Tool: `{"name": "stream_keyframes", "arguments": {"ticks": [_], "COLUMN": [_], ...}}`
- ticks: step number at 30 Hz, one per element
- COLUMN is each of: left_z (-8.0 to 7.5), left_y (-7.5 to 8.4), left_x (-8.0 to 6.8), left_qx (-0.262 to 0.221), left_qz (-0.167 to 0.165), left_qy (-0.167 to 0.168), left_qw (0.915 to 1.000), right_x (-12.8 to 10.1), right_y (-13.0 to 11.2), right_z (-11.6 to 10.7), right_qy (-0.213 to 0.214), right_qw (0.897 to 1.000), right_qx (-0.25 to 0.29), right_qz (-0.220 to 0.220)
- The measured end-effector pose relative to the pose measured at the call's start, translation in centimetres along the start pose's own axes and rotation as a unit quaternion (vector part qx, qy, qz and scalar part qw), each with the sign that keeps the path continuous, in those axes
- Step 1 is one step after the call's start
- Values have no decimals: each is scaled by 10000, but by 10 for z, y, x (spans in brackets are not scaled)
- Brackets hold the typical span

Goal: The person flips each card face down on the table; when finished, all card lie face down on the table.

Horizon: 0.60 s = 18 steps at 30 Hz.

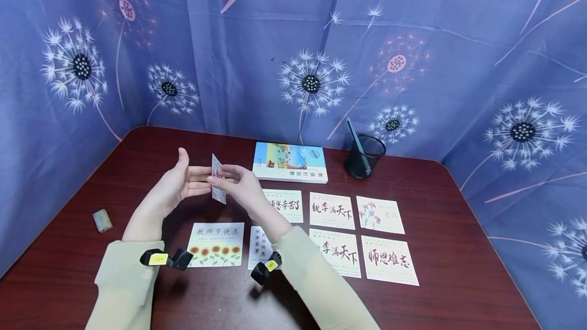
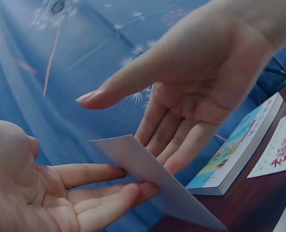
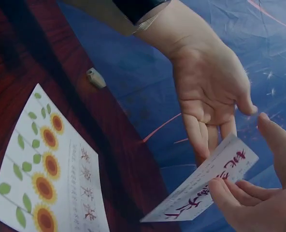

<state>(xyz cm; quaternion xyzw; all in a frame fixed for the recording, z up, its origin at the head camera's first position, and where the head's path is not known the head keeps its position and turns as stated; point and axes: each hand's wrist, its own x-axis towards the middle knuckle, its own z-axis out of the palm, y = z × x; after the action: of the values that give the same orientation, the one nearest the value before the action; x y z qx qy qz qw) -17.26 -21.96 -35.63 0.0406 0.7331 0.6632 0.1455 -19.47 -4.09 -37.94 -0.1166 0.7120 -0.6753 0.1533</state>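
Note:
A white card with dark red brush writing (image 3: 206,186) stands on edge in the air between my two hands, above the table's left part. My left hand (image 1: 176,182) holds its fingers straight against the blank side of the card (image 2: 152,179), thumb raised away. From the other side, the fingers of my right hand (image 1: 245,187) press the written face; the right thumb (image 2: 97,99) sticks out clear of the card. Below the hands lies a sunflower card (image 1: 215,246). Right of it, a card with vertical writing (image 1: 257,248) is partly hidden by my right arm.
More written cards (image 1: 339,211) lie in rows on the dark red table (image 1: 458,279). Behind them are a book (image 1: 291,162) and a black mesh pen holder (image 1: 357,162) with a pen in it. A small eraser-like block (image 1: 102,220) lies at left. Patterned blue cloth surrounds the table.

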Motion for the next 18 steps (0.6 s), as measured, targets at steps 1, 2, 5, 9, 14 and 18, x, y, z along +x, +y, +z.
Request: {"name": "stream_keyframes", "arguments": {"ticks": [1,2,5,9,14,18], "left_z": [3,5,10,11,11,7], "left_y": [3,5,9,10,8,5], "left_x": [-1,-2,-4,-3,-3,-2], "left_qx": [198,349,664,608,668,862], "left_qz": [27,53,97,205,241,180], "left_qy": [59,90,171,161,159,169], "left_qw": [9998,9993,9976,9978,9973,9960], "right_x": [-1,-2,-3,-2,-2,-1], "right_y": [-1,-2,-3,-1,3,9], "right_z": [0,1,1,-1,-6,-12], "right_qy": [24,51,151,206,179,429], "right_qw": [10000,10000,9999,9991,9978,9971], "right_qx": [22,32,52,328,602,595], "right_qz": [21,15,-66,-152,-206,-187]}}
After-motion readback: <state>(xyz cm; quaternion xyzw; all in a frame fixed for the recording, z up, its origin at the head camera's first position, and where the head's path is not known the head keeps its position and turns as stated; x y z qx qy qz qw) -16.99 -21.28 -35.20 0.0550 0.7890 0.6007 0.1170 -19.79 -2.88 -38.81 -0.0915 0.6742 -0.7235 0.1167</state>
